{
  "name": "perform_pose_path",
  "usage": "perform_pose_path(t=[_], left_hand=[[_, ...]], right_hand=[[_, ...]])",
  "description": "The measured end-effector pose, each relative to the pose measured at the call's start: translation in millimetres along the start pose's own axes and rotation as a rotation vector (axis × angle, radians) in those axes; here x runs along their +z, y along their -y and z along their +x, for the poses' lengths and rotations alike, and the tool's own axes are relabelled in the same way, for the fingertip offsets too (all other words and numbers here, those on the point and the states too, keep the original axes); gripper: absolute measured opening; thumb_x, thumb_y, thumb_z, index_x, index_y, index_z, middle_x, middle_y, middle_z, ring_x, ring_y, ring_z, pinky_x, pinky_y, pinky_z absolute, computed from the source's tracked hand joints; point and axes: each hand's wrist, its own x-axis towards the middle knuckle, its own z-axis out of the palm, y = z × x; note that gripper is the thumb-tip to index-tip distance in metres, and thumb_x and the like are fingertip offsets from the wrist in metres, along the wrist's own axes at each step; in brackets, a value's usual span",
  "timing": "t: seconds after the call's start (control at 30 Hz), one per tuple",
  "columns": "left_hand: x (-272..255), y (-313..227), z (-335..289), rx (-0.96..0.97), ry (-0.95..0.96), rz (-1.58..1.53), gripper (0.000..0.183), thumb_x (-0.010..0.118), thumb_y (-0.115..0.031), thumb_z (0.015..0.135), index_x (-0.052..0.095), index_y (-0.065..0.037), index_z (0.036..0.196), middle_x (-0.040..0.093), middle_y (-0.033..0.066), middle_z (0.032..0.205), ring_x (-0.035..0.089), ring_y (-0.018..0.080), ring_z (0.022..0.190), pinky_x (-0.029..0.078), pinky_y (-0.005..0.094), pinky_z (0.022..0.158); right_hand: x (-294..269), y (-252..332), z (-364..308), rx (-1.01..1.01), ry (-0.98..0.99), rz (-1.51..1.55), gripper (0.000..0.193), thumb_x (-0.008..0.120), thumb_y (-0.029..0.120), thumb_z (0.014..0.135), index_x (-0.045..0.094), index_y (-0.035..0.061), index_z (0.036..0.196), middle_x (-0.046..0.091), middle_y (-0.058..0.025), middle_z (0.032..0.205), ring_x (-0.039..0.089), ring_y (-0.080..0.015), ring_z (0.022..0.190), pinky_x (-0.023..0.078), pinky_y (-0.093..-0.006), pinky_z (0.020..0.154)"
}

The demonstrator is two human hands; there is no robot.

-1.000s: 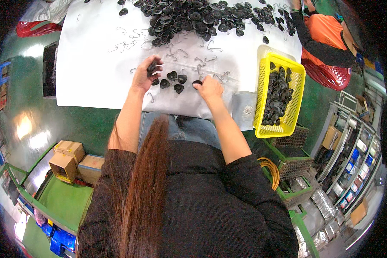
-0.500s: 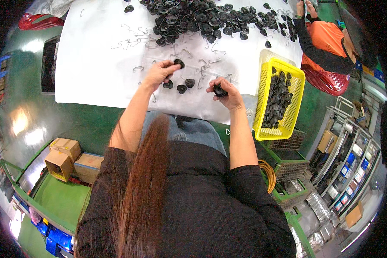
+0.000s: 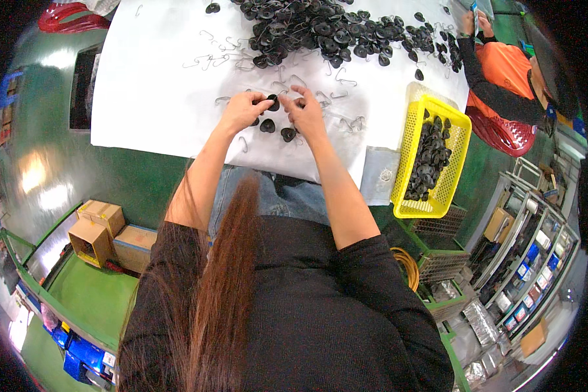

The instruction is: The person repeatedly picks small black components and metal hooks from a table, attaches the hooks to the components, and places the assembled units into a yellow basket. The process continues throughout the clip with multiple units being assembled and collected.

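Note:
In my left hand (image 3: 243,112) a black heart-shaped piece (image 3: 274,102) is pinched between thumb and fingertips. Close by on its right, my right hand (image 3: 308,117) has its fingers curled over a dark piece (image 3: 300,102), mostly hidden, that looks like another of the black pieces. Both hands hover over the white-covered table (image 3: 157,98). Just below them lie loose black pieces, one in the middle (image 3: 267,125) and one on the right (image 3: 288,134). Thin wire hooks (image 3: 228,46) are scattered beyond my hands.
A large heap of black pieces (image 3: 320,32) covers the table's far side. The yellow basket (image 3: 400,157) at the right holds many more. Beyond it a person in orange and black (image 3: 503,72) sits near a red chair (image 3: 503,130). Cardboard boxes (image 3: 101,222) stand at lower left.
My right hand has moved left and away from me, up beside the left hand, from its place near the table's front edge. The left hand keeps its black piece.

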Motion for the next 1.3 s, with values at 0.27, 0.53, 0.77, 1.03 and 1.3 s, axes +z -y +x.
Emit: perform_pose_path(t=[0.27, 0.53, 0.77, 1.03, 1.3], left_hand=[[-7, -6, -9, -0.132, 0.199, -0.619, 0.023, 0.058, -0.026, 0.087, 0.063, -0.008, 0.1, 0.057, -0.003, 0.072, 0.044, 0.0029, 0.052, 0.032, 0.0172, 0.043], [-1, 5, -16, -0.158, 0.216, -1.01, 0.026, 0.059, -0.026, 0.085, 0.059, -0.006, 0.102, 0.058, 0.0001, 0.08, 0.049, 0.0064, 0.059, 0.038, 0.0183, 0.047], [-12, 43, -26, -0.241, 0.027, -1.001, 0.032, 0.062, -0.04, 0.081, 0.06, -0.008, 0.086, 0.056, 0.0002, 0.07, 0.054, 0.0122, 0.06, 0.04, 0.0213, 0.047], [48, 42, -35, 0.126, -0.376, 0.389, 0.03, 0.07, -0.031, 0.071, 0.058, -0.005, 0.081, 0.063, 0.0123, 0.076, 0.06, 0.0271, 0.069, 0.046, 0.0366, 0.061], [-4, 35, -40, -0.121, 0.155, -0.301, 0.021, 0.067, -0.021, 0.076, 0.058, -0.007, 0.089, 0.06, 0.0044, 0.078, 0.059, 0.0161, 0.073, 0.043, 0.0282, 0.056]], right_hand=[[-15, 20, 1, 0.078, 0.109, 0.213, 0.023, 0.068, 0.027, 0.079, 0.065, 0.005, 0.084, 0.054, 0.0023, 0.062, 0.045, -0.0051, 0.052, 0.033, -0.0196, 0.044], [-14, 5, 3, 0.071, -0.023, 0.089, 0.025, 0.067, 0.03, 0.077, 0.064, 0.0086, 0.09, 0.059, -0.0026, 0.073, 0.056, -0.014, 0.063, 0.042, -0.0269, 0.05], [-16, -26, -1, -0.212, -0.008, -0.804, 0.031, 0.069, 0.038, 0.068, 0.066, 0.0102, 0.081, 0.066, -0.009, 0.079, 0.062, -0.0281, 0.075, 0.048, -0.0366, 0.065], [-57, -20, 33, 0.303, 0.202, -0.205, 0.029, 0.072, 0.031, 0.07, 0.063, 0.0052, 0.078, 0.06, -0.0012, 0.065, 0.054, -0.0069, 0.053, 0.04, -0.0258, 0.043], [-30, -19, 23, -0.002, -0.068, -0.883, 0.04, 0.069, 0.038, 0.07, 0.058, 0.0107, 0.096, 0.064, -0.0137, 0.091, 0.061, -0.0305, 0.085, 0.047, -0.043, 0.071]])
